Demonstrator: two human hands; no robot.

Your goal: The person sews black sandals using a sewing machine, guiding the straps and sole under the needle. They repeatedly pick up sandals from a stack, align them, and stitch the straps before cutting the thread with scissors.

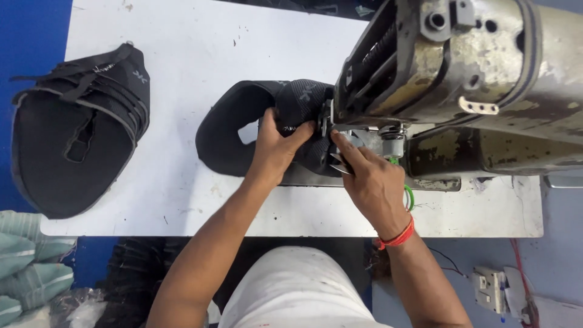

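Under the sewing machine (461,79) head on the white table (182,194), left hand (276,149) gripped the black shoe upper (243,130) while right hand (370,182) pinched small snips (340,163); best kept taut, blades clear of the stitching.

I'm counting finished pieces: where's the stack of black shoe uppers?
In the head view, the stack of black shoe uppers lies at the white table's left end, apart from both hands.

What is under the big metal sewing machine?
Under the sewing machine sits a black shoe upper, held by the left hand. The right hand hides the needle spot, holding small snips.
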